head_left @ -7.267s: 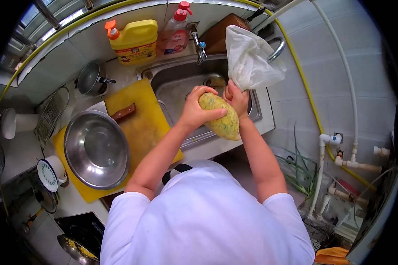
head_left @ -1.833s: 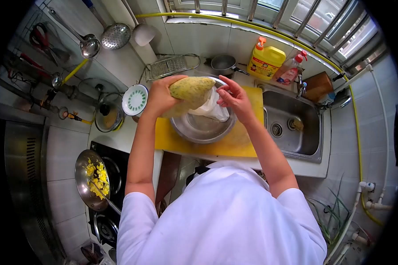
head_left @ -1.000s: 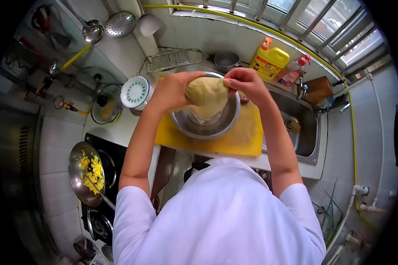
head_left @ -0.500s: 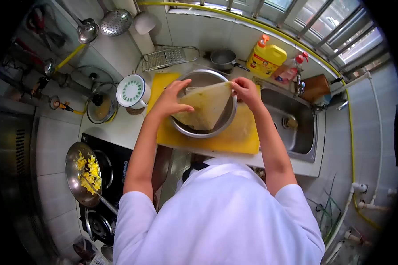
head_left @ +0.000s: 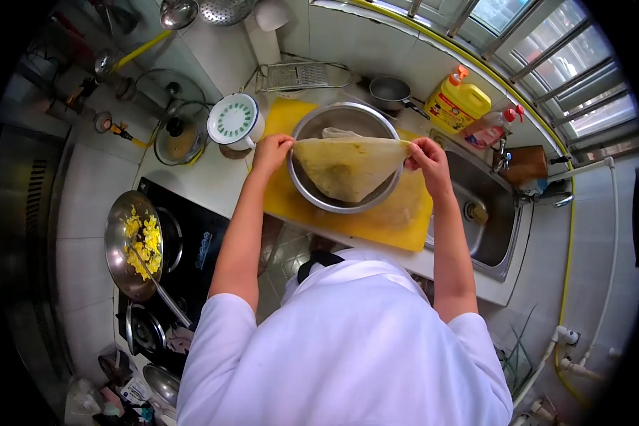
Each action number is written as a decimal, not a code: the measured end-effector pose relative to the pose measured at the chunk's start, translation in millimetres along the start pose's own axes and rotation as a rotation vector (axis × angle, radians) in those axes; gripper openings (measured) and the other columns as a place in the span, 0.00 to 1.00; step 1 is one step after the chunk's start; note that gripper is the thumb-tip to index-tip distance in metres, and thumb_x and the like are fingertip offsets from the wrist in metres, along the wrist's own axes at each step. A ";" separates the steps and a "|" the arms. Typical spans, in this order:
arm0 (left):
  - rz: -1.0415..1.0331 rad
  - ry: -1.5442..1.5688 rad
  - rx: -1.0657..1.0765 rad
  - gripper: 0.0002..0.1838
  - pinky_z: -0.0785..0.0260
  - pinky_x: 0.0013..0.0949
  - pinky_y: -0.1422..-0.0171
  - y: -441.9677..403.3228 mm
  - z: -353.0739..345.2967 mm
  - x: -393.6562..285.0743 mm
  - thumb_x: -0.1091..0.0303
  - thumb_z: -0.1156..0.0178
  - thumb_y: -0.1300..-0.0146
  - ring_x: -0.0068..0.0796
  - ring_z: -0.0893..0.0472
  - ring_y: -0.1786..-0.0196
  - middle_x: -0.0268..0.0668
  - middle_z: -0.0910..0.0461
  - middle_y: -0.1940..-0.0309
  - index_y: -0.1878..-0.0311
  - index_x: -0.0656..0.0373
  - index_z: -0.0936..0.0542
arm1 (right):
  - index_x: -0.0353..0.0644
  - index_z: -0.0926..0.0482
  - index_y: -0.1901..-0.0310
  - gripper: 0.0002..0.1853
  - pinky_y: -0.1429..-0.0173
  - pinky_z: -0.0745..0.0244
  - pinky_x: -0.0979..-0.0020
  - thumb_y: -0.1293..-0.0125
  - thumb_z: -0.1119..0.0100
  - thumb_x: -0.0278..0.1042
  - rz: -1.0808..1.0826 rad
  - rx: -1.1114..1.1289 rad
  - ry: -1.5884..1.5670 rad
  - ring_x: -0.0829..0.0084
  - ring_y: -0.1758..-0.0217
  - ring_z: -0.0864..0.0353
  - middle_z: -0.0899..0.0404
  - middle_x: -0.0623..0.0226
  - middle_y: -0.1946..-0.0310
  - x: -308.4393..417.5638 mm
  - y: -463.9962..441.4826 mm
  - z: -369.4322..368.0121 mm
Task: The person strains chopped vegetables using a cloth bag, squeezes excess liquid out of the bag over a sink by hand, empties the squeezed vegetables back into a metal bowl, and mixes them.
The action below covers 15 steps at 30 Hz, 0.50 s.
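A pale, stained mesh cloth bag point(head_left: 351, 167) is stretched above a large steel bowl point(head_left: 307, 126). One upper corner is pinched in my left hand point(head_left: 272, 151), at the bowl's left rim. At the right rim, my right hand point(head_left: 427, 162) pinches the opposite corner. The cloth hangs down into the bowl in a rounded point, with a darker greenish patch in its middle. Under the bowl lies a yellow cutting board point(head_left: 397, 220). What is inside the bowl behind the cloth is mostly hidden.
The sink point(head_left: 468, 206) lies to the right, with yellow point(head_left: 456, 99) and red-capped bottles behind it. A grater point(head_left: 302, 76) and small pan point(head_left: 389, 91) stand at the back. An enamel cup point(head_left: 233, 119) is on the left, above a stove bearing a wok point(head_left: 135, 245) of scrambled egg.
My left hand has gone from open over the bowl's left side to pinching the cloth's left corner. The cloth is now pulled wide between both hands. The camera view has shifted slightly.
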<state>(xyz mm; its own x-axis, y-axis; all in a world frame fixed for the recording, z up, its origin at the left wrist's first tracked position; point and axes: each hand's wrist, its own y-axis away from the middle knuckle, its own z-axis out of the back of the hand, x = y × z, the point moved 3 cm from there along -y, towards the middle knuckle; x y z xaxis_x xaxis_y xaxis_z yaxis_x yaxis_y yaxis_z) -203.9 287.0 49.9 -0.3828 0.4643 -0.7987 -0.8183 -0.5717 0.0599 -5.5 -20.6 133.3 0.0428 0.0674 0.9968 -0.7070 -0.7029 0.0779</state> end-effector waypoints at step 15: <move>-0.541 -0.342 -0.236 0.05 0.32 0.27 0.67 23.4 40.2 -122.0 0.70 0.37 0.48 0.25 0.23 0.71 0.35 0.23 0.75 0.67 0.58 0.20 | 0.38 0.24 0.64 0.11 0.70 0.34 0.79 0.35 0.43 0.38 0.319 -0.049 0.720 0.82 0.74 0.28 0.26 0.73 0.75 28.7 -0.9 17.8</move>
<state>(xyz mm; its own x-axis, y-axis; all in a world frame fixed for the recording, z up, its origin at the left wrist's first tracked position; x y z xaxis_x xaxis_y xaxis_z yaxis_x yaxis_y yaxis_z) -193.6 244.2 172.8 -0.0919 0.8920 -0.4425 -0.8319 -0.3130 -0.4582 8.9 -30.6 162.2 -0.6235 0.3215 0.7127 -0.6391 -0.7346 -0.2278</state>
